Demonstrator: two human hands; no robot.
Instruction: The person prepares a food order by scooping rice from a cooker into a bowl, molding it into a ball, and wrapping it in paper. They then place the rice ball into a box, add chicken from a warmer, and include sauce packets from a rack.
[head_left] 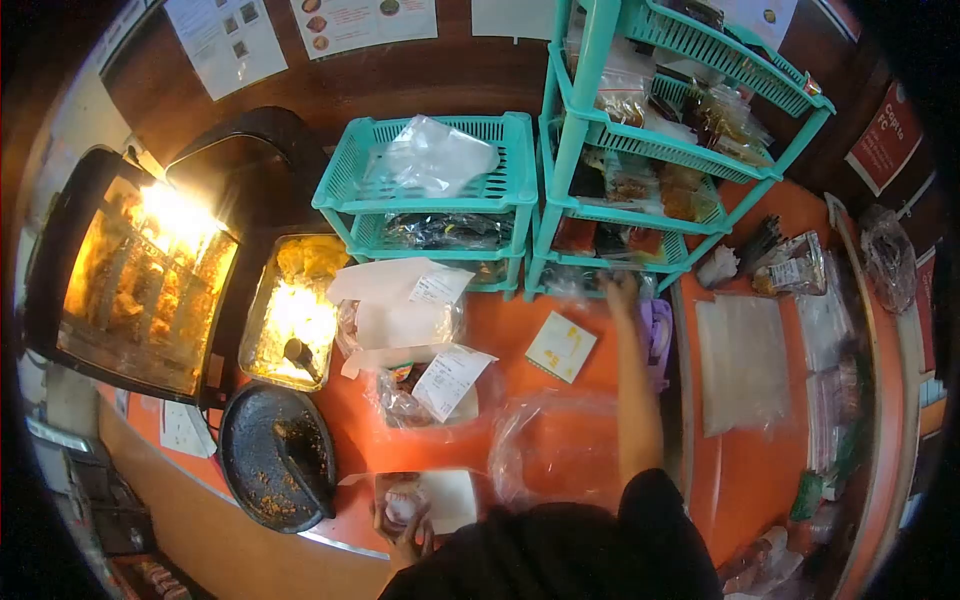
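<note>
At the front edge of the orange counter, my left hand point(405, 541) has its fingers curled round a small clear-plastic-wrapped bundle point(403, 498). It sits at the left side of an open white takeaway box point(452, 498). My right arm stretches far forward, and my right hand point(621, 288) reaches to the bottom level of the tall teal rack point(572, 160), among plastic packets point(572, 282). Its fingertips are blurred and partly hidden there. Left of that arm lies a pale square card point(561, 347) with yellow marks.
Two more open white boxes point(400, 318) with printed receipts point(455, 383) stand mid-counter. On the left are a lit warming cabinet point(140, 290), a metal tray of fried food point(318, 255) and a stone mortar point(240, 450). Clear plastic bags point(745, 365) lie at right.
</note>
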